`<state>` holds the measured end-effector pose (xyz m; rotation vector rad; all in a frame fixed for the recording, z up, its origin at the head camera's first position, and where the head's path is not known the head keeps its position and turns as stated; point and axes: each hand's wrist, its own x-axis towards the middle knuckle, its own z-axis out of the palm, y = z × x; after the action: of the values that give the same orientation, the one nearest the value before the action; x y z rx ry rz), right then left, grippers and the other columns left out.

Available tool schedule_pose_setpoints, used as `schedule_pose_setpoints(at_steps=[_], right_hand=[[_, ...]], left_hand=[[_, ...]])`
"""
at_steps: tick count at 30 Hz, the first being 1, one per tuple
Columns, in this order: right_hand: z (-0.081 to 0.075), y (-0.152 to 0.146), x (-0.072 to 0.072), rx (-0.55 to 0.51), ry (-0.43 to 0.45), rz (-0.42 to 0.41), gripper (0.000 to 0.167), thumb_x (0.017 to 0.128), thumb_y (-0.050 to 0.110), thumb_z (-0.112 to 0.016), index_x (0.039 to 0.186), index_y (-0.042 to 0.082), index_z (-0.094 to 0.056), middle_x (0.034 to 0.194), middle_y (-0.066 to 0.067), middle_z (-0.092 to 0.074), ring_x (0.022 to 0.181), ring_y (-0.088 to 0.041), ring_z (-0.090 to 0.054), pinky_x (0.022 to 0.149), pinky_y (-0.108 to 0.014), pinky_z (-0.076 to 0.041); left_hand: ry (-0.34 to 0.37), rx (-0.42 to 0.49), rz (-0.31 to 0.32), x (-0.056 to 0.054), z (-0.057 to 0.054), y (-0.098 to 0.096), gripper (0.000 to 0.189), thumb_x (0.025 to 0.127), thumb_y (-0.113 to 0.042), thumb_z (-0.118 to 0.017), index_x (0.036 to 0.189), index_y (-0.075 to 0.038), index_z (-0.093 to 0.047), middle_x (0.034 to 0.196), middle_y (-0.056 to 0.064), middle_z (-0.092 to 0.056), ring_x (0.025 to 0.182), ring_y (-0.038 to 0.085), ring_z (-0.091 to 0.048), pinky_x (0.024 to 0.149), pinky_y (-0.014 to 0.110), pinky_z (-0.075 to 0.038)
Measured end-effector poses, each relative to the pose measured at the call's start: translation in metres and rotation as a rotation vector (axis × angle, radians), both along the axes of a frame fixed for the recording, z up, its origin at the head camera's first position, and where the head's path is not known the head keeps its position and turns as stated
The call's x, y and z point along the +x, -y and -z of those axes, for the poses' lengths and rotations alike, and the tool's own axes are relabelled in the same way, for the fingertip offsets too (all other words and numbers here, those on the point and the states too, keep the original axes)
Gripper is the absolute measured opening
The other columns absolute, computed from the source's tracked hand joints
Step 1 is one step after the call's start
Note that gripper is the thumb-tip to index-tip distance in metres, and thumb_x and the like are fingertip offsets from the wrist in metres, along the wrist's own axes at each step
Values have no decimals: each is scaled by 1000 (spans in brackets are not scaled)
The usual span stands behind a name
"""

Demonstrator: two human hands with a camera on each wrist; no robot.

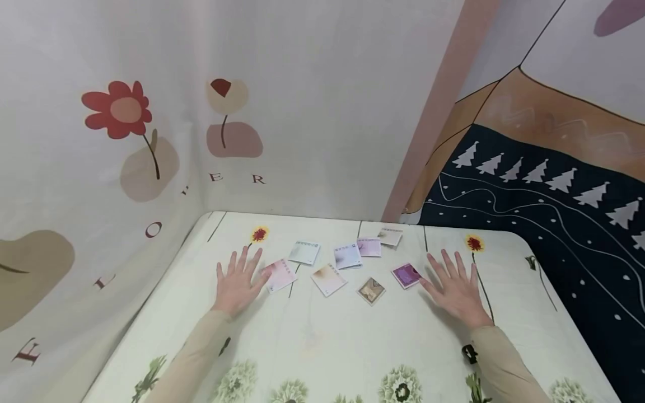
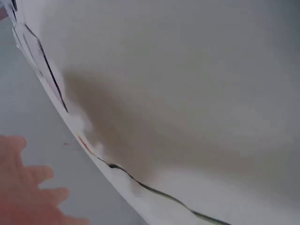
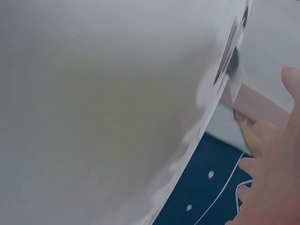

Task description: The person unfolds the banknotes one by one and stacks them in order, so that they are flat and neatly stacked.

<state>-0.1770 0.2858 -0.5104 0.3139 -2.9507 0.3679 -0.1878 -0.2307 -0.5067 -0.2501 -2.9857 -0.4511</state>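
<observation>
My left hand is held over the left part of the table, palm down, fingers spread. Its thumb overlaps the edge of a pink folded paper in the head view. On the other side my right hand is spread the same way, its thumb tip beside a dark purple folded paper. Between the hands lie a pale green paper, a cream paper, a blue paper, a lilac paper, a greyish paper and a small brown paper. Both hands hold nothing.
A white flowered cloth covers the table. White curtains with printed flowers and letters hang behind and to the left. At the right hangs a dark cloth with white trees.
</observation>
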Motion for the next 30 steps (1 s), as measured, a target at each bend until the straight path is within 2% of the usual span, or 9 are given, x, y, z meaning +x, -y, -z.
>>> schedule_pose_setpoints(at_steps=[4,10,14,20,23,26,30], right_hand=[[2,17,-3,-43,5,-38,68,95,52,-48,151,16,-32,155,-22,-19,141,-45,-6,106,-67,6],[1,48,-10,-105,6,-100,64,97,51,-47,149,16,-37,155,-21,-22,142,-43,-7,108,-63,6],[-3,67,-14,-149,9,-127,62,97,50,-47,148,15,-39,155,-20,-24,143,-41,-6,109,-62,4],[-4,101,-20,-195,-13,-189,59,99,44,-45,149,14,-38,153,-21,-27,142,-42,-11,110,-62,-5],[-4,124,-21,-240,-22,-225,58,99,41,-48,149,13,-38,149,-22,-34,138,-42,-23,109,-60,-19],[-6,150,-19,-306,5,-237,57,99,39,-50,149,16,-37,144,-22,-39,131,-40,-36,103,-57,-33],[-8,186,-16,-366,41,-260,57,99,41,-49,150,21,-35,140,-18,-42,125,-35,-44,99,-54,-40]], left_hand=[[99,58,59,-6,0,-8,69,98,-53,-42,154,-17,-24,157,22,-16,139,50,-13,102,73,-2],[272,61,122,-20,-2,-9,68,100,-53,-36,155,-16,-21,158,19,-12,140,49,-8,104,72,-1],[316,81,169,-31,-3,-2,63,102,-49,-36,153,-14,-25,157,20,-15,139,50,-8,104,72,-3],[302,61,216,-41,0,7,55,101,-43,-43,146,-12,-43,151,22,-31,137,47,-22,104,71,-13],[274,35,242,-41,0,11,51,100,-37,-49,143,-10,-48,149,22,-34,136,46,-25,102,71,-18],[233,21,267,-40,1,12,50,97,-30,-57,141,-9,-49,147,23,-36,133,47,-27,99,73,-21],[193,72,269,-40,6,13,49,93,-25,-64,139,-11,-52,145,23,-37,131,47,-27,96,73,-20]])
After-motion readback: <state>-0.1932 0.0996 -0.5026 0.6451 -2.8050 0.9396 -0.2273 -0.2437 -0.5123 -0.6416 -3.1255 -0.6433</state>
